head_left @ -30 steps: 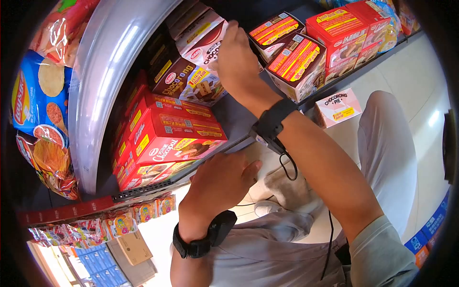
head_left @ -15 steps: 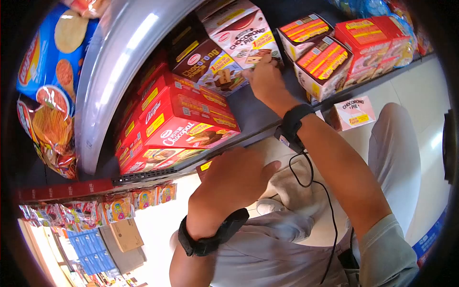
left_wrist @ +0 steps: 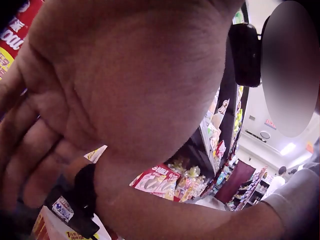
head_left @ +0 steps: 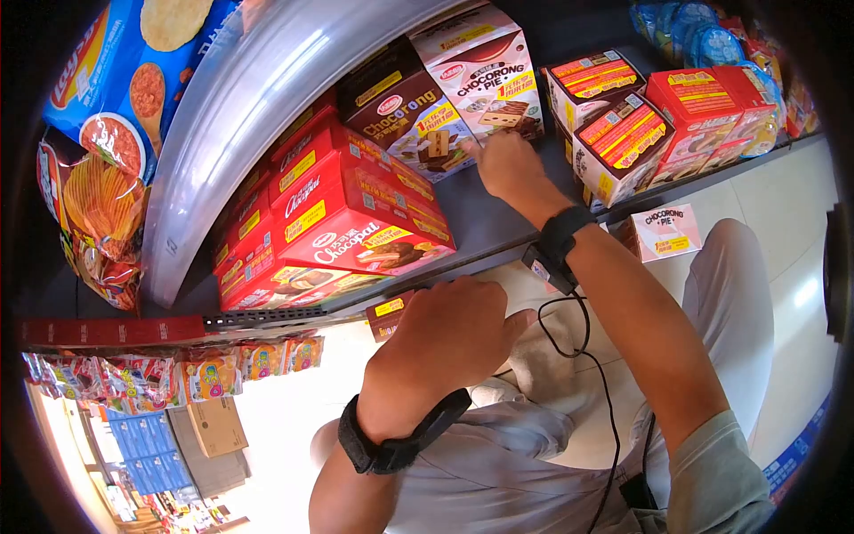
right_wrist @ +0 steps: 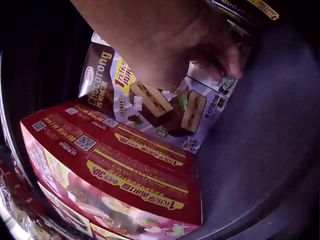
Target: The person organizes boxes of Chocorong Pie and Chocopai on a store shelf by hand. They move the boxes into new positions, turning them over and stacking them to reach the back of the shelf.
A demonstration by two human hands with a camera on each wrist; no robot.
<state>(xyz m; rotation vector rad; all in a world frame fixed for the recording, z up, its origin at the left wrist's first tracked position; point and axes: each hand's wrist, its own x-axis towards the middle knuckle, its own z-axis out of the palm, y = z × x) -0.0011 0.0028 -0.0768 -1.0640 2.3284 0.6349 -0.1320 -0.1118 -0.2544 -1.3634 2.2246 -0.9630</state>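
Observation:
My right hand (head_left: 514, 169) is at the lower front of a white-and-brown Chocorong Pie box (head_left: 487, 82) standing on the dark shelf. In the right wrist view, the fingertips (right_wrist: 231, 67) touch that box's lower front. The thumb lies near the seam with the neighbouring purple-and-brown Chocorong box (right_wrist: 175, 112). My left hand (head_left: 454, 334) hangs in front of the shelf edge, holding nothing. Its palm (left_wrist: 125, 85) fills the left wrist view, fingers loosely bent. Red Chocopai boxes (head_left: 356, 227) are stacked on the shelf just beyond it.
To the right on the shelf stand two boxes with red-and-yellow tops (head_left: 623, 141) and more red boxes (head_left: 698, 111). A Chocorong Pie box (head_left: 665, 233) is below the shelf edge by my knee. A clear curved plastic divider (head_left: 209, 142) separates bags of chips (head_left: 107, 89) at the left.
My right hand has moved from the upper side of the white Chocorong Pie box to its lower front. The head view has shifted, so the shelf sits further right. My left hand stays empty.

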